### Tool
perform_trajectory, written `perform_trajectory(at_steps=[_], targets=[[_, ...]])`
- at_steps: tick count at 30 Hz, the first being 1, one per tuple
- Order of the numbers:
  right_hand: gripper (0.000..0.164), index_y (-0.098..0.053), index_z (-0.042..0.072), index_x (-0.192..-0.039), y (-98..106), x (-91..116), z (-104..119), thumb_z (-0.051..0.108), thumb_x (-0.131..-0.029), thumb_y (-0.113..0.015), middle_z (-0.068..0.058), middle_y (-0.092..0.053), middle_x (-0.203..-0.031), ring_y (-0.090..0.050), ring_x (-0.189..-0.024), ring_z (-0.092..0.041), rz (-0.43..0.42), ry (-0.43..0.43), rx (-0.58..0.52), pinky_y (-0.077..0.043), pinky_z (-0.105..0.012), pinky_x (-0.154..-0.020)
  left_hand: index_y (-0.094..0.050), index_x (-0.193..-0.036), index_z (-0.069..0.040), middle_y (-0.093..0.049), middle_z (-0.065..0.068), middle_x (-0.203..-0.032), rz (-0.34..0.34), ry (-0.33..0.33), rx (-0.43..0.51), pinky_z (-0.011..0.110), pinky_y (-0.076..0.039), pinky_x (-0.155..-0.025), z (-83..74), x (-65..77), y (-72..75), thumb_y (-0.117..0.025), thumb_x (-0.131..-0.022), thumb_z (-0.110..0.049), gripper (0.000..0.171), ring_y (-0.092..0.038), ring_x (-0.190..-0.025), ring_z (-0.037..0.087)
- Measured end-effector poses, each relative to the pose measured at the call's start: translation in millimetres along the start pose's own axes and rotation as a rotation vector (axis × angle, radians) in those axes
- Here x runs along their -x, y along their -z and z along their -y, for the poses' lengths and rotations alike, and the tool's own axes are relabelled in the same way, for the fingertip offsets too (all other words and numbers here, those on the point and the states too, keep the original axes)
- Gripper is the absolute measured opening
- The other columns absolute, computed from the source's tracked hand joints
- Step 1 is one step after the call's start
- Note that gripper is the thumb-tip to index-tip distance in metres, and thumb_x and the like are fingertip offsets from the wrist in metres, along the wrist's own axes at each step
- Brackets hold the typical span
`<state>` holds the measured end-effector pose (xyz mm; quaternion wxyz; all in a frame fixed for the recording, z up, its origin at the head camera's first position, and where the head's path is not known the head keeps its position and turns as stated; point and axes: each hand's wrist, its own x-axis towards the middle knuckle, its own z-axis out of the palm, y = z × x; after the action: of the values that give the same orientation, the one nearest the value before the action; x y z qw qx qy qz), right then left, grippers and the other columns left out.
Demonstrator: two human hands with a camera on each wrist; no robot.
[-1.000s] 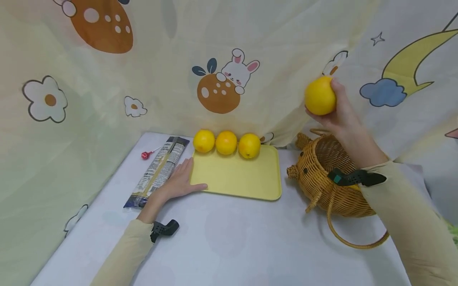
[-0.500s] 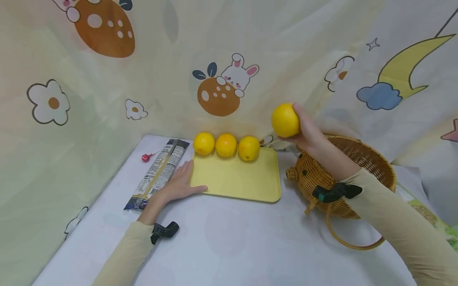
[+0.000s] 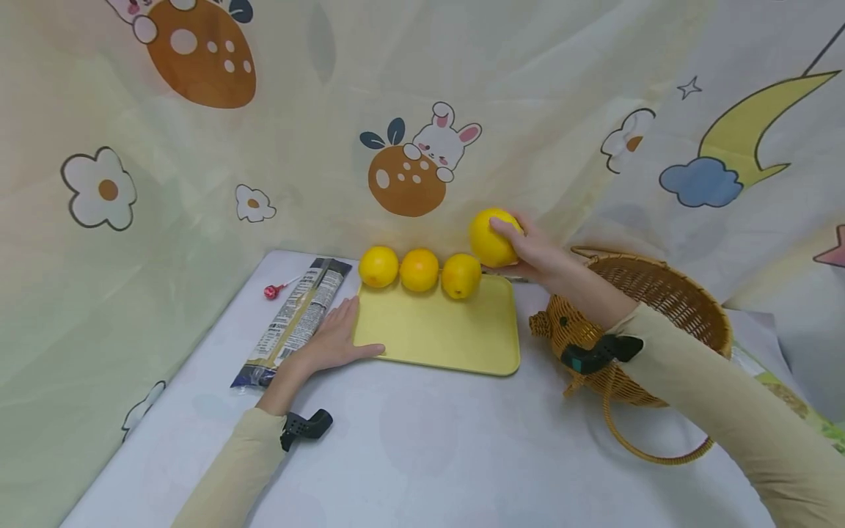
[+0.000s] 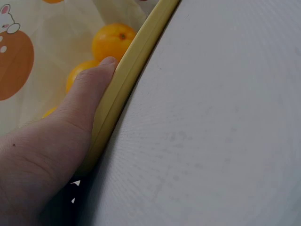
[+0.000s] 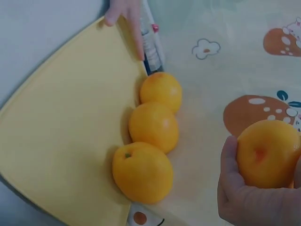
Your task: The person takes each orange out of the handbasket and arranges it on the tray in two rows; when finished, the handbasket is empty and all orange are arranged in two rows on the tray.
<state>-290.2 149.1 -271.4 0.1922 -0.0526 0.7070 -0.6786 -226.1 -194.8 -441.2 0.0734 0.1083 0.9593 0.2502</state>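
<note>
A yellow tray [image 3: 439, 330] lies on the table, with three oranges [image 3: 419, 270] in a row along its far edge. My left hand [image 3: 335, 339] rests on the tray's left end, fingers straight along the side and thumb over the near rim. In the left wrist view that thumb [image 4: 87, 92] lies along the rim. My right hand [image 3: 541, 253] grips another orange [image 3: 490, 240] above the tray's far right corner, just right of the row. The right wrist view shows this held orange [image 5: 265, 153] with fingers curled round it, apart from the three others.
A wicker basket [image 3: 667, 293] shaped like a pig stands right of the tray, partly behind my right forearm, its handle [image 3: 660, 460] drooping in front. Left of the tray lie a long printed packet [image 3: 293, 319] and a red lollipop [image 3: 271, 292]. A patterned cloth [image 3: 297, 132] hangs behind.
My right hand has carried the orange left and down, from above the basket to beside the row at the tray's far right corner. My left hand has stayed on the tray.
</note>
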Motion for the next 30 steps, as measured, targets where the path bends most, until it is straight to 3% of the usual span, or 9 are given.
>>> perform_trajectory(at_steps=[5,12,15,19,25,30], targets=[[0.072,-0.021,0.019,-0.149,-9.3,-7.3,-10.3,0.025,-0.092,-0.065,-0.011,-0.038,-0.136,-0.047,-0.118,-0.031,0.0,-0.007,0.087,-0.056,-0.048,-0.093,0.001,-0.155,-0.002,0.001,0.018,-0.164,0.008,-0.004,0.006,0.053,-0.004,-0.124,-0.1,-0.2,-1.3,-0.059,-0.076,-0.077,0.124,-0.001,-0.153,0.035],[0.08,-0.03,0.011,-0.145,-5.7,-23.5,-25.7,0.044,-0.084,-0.072,-0.016,-0.045,-0.135,-0.054,-0.104,-0.026,-0.079,-0.067,0.53,-0.057,-0.044,-0.09,0.0,-0.155,-0.001,0.001,0.018,-0.164,0.006,-0.004,0.005,0.054,-0.004,-0.124,0.9,0.4,-2.1,-0.059,-0.076,-0.076,0.124,-0.001,-0.153,0.035],[0.082,-0.031,0.008,-0.144,0.8,-29.3,-31.9,0.046,-0.084,-0.071,-0.018,-0.046,-0.134,-0.053,-0.101,-0.026,-0.105,-0.078,0.656,-0.056,-0.039,-0.08,0.001,-0.155,-0.001,0.001,0.018,-0.164,0.012,0.0,0.009,0.053,-0.004,-0.124,0.8,0.8,-2.1,-0.059,-0.076,-0.077,0.124,-0.001,-0.153,0.035],[0.084,-0.024,0.007,-0.15,10.8,-34.3,-37.9,0.045,-0.087,-0.066,-0.023,-0.04,-0.139,-0.052,-0.102,-0.029,-0.096,-0.084,0.75,-0.056,-0.037,-0.072,0.002,-0.155,-0.002,0.002,0.017,-0.164,0.02,0.001,0.007,0.053,-0.004,-0.124,1.2,0.1,-2.6,-0.058,-0.075,-0.078,0.125,0.0,-0.153,0.035],[0.073,-0.025,0.007,-0.149,20.4,-36.8,-41.3,0.039,-0.093,-0.059,-0.024,-0.038,-0.139,-0.053,-0.104,-0.033,-0.022,-0.108,0.849,-0.059,-0.049,-0.08,0.002,-0.155,-0.003,0.002,0.017,-0.164,0.016,0.004,0.004,0.052,-0.004,-0.125,1.3,-0.4,-1.2,-0.058,-0.075,-0.079,0.125,0.0,-0.153,0.034],[0.069,-0.028,0.005,-0.145,19.5,-42.7,-47.8,0.039,-0.094,-0.059,-0.025,-0.038,-0.14,-0.05,-0.116,-0.039,-0.005,-0.129,0.853,-0.057,-0.053,-0.086,0.001,-0.155,-0.001,0.002,0.018,-0.164,0.006,-0.001,0.006,0.052,-0.004,-0.124,0.7,0.3,0.1,-0.059,-0.076,-0.076,0.125,0.0,-0.153,0.035]])
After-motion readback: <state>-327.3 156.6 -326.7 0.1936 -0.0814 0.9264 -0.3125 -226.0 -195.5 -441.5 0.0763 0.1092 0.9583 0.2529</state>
